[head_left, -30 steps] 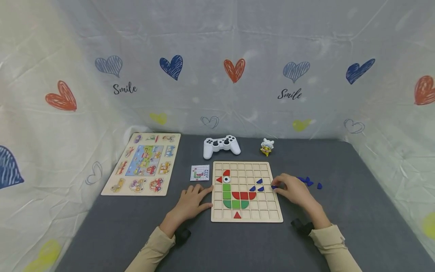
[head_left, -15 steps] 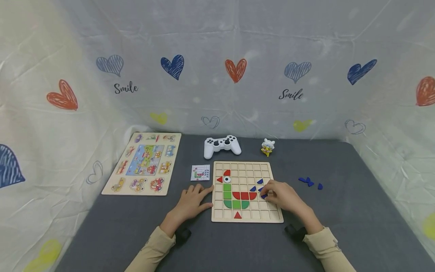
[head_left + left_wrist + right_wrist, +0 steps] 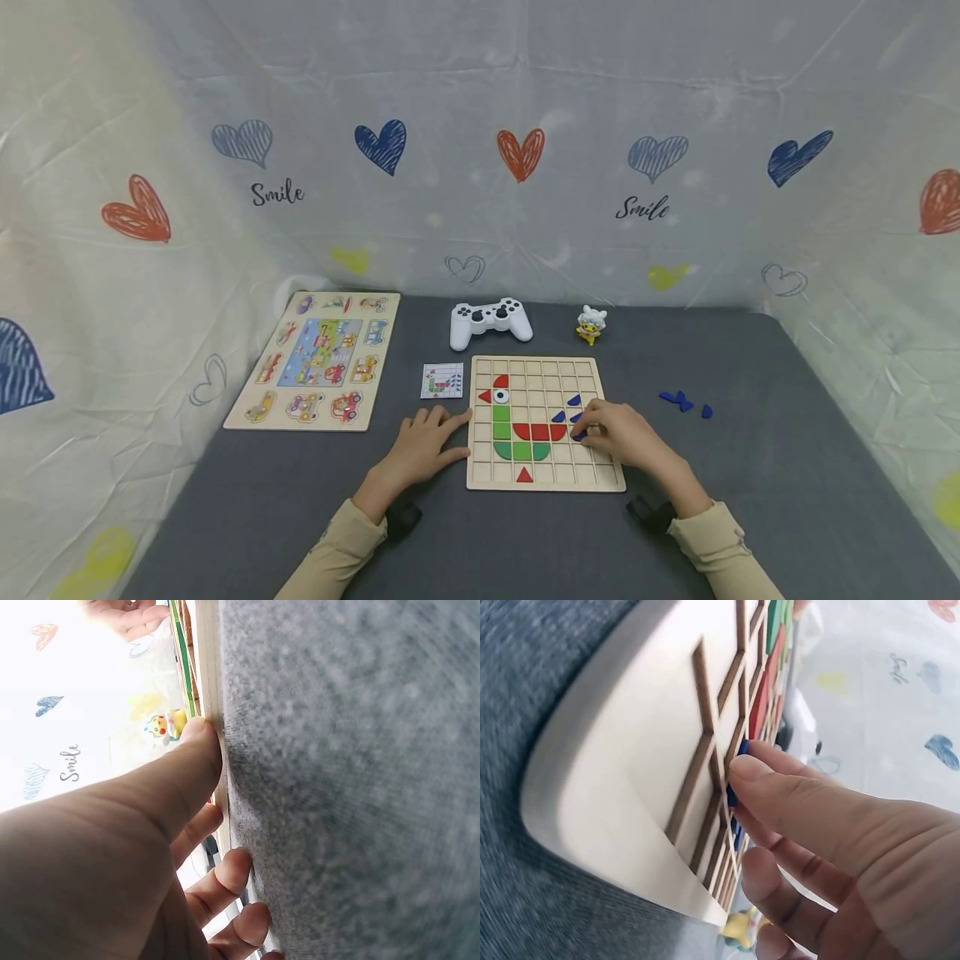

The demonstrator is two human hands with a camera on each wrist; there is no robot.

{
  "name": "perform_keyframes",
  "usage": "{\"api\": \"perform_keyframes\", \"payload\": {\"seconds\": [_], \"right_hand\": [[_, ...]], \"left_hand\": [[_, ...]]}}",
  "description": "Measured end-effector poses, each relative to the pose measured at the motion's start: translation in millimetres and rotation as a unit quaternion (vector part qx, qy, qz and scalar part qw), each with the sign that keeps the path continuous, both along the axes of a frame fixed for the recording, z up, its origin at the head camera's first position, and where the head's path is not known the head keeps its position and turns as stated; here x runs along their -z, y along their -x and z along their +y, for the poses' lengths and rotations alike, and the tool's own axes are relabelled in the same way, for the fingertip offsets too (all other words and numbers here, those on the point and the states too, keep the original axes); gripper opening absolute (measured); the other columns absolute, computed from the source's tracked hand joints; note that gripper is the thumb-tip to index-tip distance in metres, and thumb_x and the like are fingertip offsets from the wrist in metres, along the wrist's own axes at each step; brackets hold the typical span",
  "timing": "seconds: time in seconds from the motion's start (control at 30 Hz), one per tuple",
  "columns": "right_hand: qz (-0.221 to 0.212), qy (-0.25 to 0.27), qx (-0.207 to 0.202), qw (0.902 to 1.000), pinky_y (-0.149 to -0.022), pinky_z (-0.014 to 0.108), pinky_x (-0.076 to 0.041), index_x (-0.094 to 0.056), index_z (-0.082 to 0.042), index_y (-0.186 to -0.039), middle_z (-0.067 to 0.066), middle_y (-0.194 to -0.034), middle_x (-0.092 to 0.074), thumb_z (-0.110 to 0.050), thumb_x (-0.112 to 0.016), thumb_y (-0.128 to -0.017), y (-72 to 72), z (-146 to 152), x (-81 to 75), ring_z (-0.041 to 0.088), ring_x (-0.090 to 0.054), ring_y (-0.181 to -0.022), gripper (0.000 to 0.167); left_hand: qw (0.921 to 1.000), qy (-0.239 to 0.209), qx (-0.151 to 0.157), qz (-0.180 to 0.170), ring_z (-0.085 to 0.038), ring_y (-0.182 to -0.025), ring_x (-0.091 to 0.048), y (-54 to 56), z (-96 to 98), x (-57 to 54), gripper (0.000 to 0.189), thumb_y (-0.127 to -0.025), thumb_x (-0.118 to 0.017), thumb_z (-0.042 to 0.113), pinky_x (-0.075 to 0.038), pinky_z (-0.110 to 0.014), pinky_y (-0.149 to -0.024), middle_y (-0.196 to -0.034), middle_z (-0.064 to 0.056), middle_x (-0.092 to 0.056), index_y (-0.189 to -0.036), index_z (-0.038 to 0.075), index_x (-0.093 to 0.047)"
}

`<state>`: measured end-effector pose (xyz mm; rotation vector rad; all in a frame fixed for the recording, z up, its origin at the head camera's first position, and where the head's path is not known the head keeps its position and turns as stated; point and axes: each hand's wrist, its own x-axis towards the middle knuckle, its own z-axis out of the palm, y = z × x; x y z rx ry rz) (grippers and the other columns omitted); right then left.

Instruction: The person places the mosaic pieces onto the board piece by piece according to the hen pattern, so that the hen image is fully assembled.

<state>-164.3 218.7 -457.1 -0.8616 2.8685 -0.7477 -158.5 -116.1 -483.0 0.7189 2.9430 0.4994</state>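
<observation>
A wooden grid board (image 3: 543, 377) lies on the table with red, green and blue pieces set in its cells, forming a bird-like figure with an eye piece (image 3: 500, 396). My left hand (image 3: 422, 446) rests against the board's left edge, its thumb and fingertips touching the side. My right hand (image 3: 626, 433) pinches a small blue piece (image 3: 578, 436) between thumb and index finger, low over a cell just right of the red row (image 3: 538, 432). In the right wrist view the thumb partly hides that blue piece (image 3: 742, 747). More blue pieces (image 3: 574, 400) sit in cells beyond it.
Several loose blue pieces (image 3: 681, 402) lie right of the board. A pattern card (image 3: 442, 381) is at its upper left. Behind stand a white game controller (image 3: 491, 322) and a small figurine (image 3: 591, 324). A vehicle puzzle board (image 3: 318, 362) lies at the left.
My right hand has moved left from the board's right edge, carrying the blue piece to a cell near the red row. It shifts only slightly in the last half second. My left hand stays put.
</observation>
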Motion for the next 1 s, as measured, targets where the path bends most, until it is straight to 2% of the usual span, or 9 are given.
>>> {"api": "perform_keyframes", "payload": {"seconds": [0.43, 0.57, 0.73, 1.0], "right_hand": [[-0.013, -0.002, -0.012, 0.9998, -0.058, 0.021, -0.039, -0.074, -0.015, -0.096, 0.000, -0.091, -0.062, -0.007, -0.070, -0.080, 0.0, 5, -4.4, 0.006, -0.052, -0.071, 0.018], [-0.014, 0.007, -0.004, 0.9999, -0.055, 0.021, -0.038, -0.073, -0.015, -0.096, 0.000, -0.091, -0.062, -0.006, -0.068, -0.082, 1.7, 10, -6.3, 0.003, -0.047, -0.064, 0.017], [0.000, -0.001, 0.028, 0.9996, -0.052, 0.021, -0.036, -0.073, -0.015, -0.094, -0.002, -0.087, -0.060, -0.010, -0.070, -0.081, 5.5, 22, -6.0, 0.001, -0.042, -0.058, 0.014], [0.026, -0.040, 0.089, 0.9949, -0.058, 0.025, -0.040, -0.072, -0.016, -0.096, 0.000, -0.093, -0.062, -0.012, -0.071, -0.081, 10.5, 50, -2.0, 0.007, -0.050, -0.068, 0.016]], "left_hand": [[1.0000, 0.001, -0.003, 0.002, -0.022, -0.090, -0.041, 0.7, 0.6, 0.8, 0.061, -0.086, -0.058, 0.048, -0.033, -0.044, -0.076, -0.105, -0.007, -0.048, -0.139, 0.021, -0.045], [1.0000, 0.000, -0.003, 0.003, -0.022, -0.089, -0.040, -0.2, -0.1, 0.6, 0.061, -0.086, -0.058, 0.048, -0.032, -0.043, -0.075, -0.105, -0.007, -0.048, -0.139, 0.021, -0.045], [1.0000, -0.001, -0.004, 0.006, -0.021, -0.087, -0.039, -0.7, -0.7, 1.2, 0.061, -0.086, -0.058, 0.048, -0.032, -0.043, -0.074, -0.105, -0.006, -0.048, -0.139, 0.021, -0.045], [1.0000, 0.000, -0.003, 0.009, -0.021, -0.087, -0.039, 0.7, -0.1, 2.9, 0.061, -0.086, -0.058, 0.048, -0.032, -0.042, -0.074, -0.105, -0.006, -0.048, -0.139, 0.022, -0.045]]}}
